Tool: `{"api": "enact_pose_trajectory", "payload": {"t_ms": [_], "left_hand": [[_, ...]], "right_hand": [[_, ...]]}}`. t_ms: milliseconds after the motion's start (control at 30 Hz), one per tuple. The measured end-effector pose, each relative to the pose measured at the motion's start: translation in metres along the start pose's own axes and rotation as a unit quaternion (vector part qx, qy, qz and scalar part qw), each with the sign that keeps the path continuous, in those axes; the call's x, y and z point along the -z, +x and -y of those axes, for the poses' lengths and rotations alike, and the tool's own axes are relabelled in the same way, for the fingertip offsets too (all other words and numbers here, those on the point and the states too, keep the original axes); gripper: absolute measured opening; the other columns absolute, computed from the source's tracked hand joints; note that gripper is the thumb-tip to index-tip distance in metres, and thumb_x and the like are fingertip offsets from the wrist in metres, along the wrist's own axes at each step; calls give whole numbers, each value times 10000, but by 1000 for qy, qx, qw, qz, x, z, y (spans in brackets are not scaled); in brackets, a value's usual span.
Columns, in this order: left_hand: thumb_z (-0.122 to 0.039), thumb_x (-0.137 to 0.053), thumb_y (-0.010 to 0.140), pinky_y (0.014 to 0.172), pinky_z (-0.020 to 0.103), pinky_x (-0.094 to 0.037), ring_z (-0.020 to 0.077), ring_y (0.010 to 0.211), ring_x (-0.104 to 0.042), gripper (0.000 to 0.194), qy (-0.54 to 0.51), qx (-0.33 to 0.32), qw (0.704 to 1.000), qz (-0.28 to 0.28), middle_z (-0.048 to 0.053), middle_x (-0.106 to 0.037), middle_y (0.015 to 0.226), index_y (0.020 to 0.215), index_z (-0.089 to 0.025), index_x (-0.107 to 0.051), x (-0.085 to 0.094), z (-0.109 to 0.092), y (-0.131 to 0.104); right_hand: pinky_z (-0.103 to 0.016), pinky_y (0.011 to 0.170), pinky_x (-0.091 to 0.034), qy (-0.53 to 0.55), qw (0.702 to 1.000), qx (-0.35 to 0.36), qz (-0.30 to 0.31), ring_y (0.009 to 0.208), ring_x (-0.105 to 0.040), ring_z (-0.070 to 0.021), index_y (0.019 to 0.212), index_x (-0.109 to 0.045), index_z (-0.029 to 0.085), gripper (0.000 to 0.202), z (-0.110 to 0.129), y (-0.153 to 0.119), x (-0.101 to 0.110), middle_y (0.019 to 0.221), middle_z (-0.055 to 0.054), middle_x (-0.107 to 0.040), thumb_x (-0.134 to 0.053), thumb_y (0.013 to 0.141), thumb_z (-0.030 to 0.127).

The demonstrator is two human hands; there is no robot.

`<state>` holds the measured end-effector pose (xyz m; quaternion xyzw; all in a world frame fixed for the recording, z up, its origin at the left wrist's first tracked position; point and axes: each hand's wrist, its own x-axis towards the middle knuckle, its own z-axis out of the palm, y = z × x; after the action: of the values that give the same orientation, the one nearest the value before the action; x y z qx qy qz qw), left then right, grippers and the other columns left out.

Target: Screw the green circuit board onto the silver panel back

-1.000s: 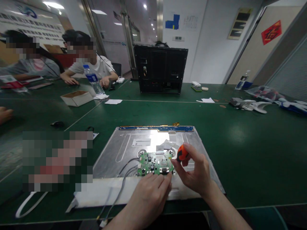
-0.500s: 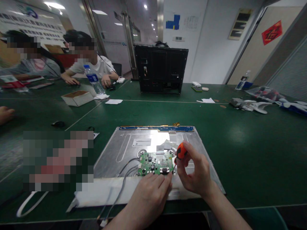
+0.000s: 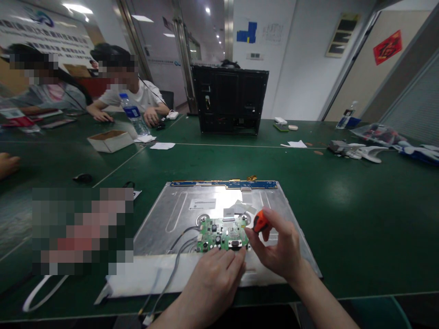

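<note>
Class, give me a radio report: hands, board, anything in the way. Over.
Right hand grips orange-black handle. Left hand at circuit board, hiding part of its near edge. Board over metal panel.

Just one cam, worn on the head, looking forward and down over the table (image 3: 360, 228). Left hand (image 3: 216, 276) and right hand (image 3: 279, 244) sit close up, low and around the middle, with the panel (image 3: 154, 233) right under the view. It's wide and shallow enough to catch the monitor (image 3: 230, 98) farther off, pretty much dead ahead, plus ceiling lights (image 3: 77, 7) up top.
</note>
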<state>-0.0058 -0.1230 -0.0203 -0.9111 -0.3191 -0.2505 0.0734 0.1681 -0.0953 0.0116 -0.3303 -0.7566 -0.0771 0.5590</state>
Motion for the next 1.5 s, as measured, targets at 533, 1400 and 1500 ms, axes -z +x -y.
{"api": "enact_pose_trajectory", "payload": {"t_ms": [533, 1400, 1500], "left_hand": [[-144, -323, 958, 507, 273, -398, 151, 518, -519, 268, 3, -2, 1000, 5, 9, -550, 619, 1059, -113, -570, 0, 0, 0], [-135, -316, 958, 488, 310, -423, 170, 507, -537, 268, 3, -3, 1000, 4, 12, -572, 641, 1043, -116, -569, 0, 0, 0], [-137, -321, 959, 492, 311, -421, 172, 512, -537, 265, 5, -1, 1000, -4, 14, -573, 640, 1046, -111, -569, -1, 0, 1]], "right_hand": [[-217, 430, -474, 39, 999, -25, 23, 540, -522, -99, 1403, -298, 174, 648, 3, 1, 2, 888, -46, -658, -520, 806, 53], [-234, 408, -451, 28, 998, -48, 22, 501, -484, -96, 1375, -321, 166, 639, 1, -1, 3, 796, -2, -599, -557, 789, 72], [-239, 410, -444, 17, 999, -38, 10, 487, -467, -92, 1366, -321, 183, 643, 0, -2, 2, 784, 11, -591, -594, 790, 94]]}}
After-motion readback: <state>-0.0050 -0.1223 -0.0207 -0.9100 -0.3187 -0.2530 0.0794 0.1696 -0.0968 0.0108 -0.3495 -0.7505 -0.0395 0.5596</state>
